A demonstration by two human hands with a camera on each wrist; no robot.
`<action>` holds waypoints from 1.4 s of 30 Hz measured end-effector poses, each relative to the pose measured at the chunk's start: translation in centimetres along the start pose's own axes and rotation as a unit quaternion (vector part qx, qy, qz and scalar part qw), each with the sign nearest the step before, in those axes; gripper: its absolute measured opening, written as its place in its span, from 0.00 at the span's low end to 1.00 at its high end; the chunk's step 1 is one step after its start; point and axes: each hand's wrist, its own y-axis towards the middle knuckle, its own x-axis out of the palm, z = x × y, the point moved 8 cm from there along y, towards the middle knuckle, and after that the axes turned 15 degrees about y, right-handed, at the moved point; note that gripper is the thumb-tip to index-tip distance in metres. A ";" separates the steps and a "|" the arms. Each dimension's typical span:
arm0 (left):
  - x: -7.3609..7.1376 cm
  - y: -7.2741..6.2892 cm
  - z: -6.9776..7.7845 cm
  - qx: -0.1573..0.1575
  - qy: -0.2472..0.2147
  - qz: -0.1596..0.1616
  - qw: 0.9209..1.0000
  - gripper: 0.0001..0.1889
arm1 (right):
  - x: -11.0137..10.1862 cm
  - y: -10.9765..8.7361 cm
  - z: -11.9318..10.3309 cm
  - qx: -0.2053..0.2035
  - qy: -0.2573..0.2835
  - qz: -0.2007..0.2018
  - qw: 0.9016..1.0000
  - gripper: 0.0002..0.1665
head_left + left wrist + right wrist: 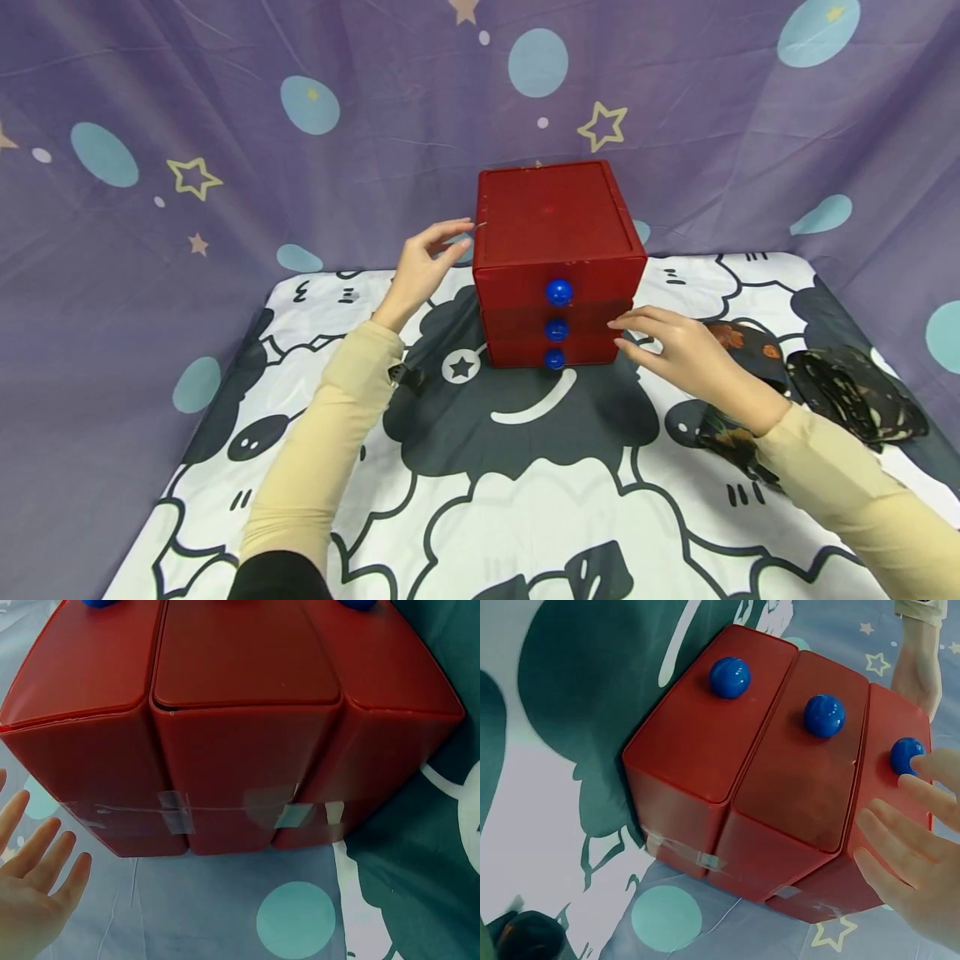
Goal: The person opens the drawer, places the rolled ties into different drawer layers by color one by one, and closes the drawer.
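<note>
A red box with three stacked drawers (555,212) stands on the printed cloth, each drawer front bearing a round blue knob (558,292). All three drawers look closed. Beside the box's upper left edge is my left hand (423,267), thumb and fingers spread apart and holding nothing. My right hand (678,354) is at the right front side, its fingertips close to the middle drawer's edge, also holding nothing. In the left wrist view, clear tape (176,814) runs across the drawers' side. The right wrist view shows loosely extended fingers (900,847) overlapping the top drawer.
Right of the box, partly behind my right forearm, lie a dark folded cloth with orange flowers (750,350) and a dark patterned folded cloth (855,392). A purple curtain (420,108) with stars and dots hangs right behind the box.
</note>
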 end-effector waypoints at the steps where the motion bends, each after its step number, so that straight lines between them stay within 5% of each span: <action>1: 0.1 0.1 0.0 0.000 -0.004 -0.002 1.000 0.15 | 0.0 0.1 -0.1 -0.002 0.000 0.003 1.000 0.17; 25: 1.5 0.8 -0.2 -0.006 -0.034 -0.051 0.998 0.15 | 0.0 3.2 -1.6 -0.013 0.004 0.072 0.997 0.19; 42: 1.9 0.6 -0.5 -0.010 -0.057 -0.033 0.998 0.15 | 1.0 5.0 -1.7 0.028 0.016 0.092 0.995 0.23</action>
